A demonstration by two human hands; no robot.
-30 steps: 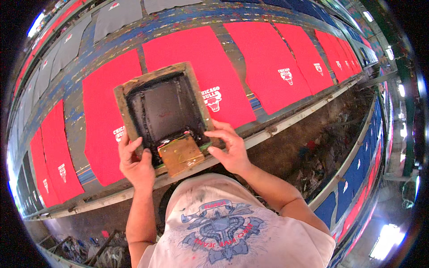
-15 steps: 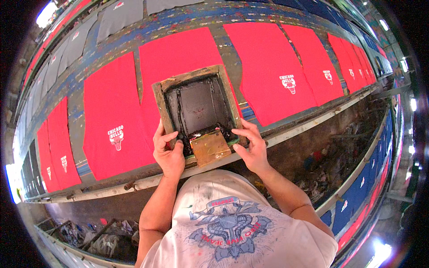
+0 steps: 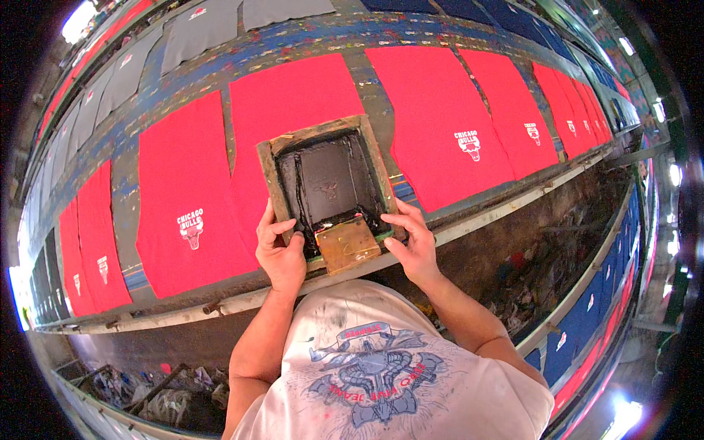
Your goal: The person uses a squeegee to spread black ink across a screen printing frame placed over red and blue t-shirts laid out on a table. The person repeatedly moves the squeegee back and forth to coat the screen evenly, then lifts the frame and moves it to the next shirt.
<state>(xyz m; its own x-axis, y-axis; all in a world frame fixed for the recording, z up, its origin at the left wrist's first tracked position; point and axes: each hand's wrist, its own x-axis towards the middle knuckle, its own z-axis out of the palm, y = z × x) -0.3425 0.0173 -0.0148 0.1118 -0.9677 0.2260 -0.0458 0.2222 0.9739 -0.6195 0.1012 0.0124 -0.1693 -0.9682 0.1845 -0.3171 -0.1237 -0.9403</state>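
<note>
A wooden screen-printing frame is over the near part of a red fabric panel. Black ink coats its mesh, where a small animal-head design shows faintly. At the near end of the frame rests a squeegee with a stained, yellow-brown wooden handle. My left hand grips the near left corner, thumb on top and fingers along the outer side. Gripping the near right corner in the same way is my right hand. Whether the frame touches the fabric, I cannot tell.
More red panels with white-and-dark prints lie on both sides along the long table. Grey panels and navy panels lie farther back. A pale rail borders the table's near edge. Behind me on the right are blue panels.
The frame has shifted slightly right and turned a little, with both hands still on its corners. The design in the mesh shows darker and more plainly. The whole view has moved slightly.
</note>
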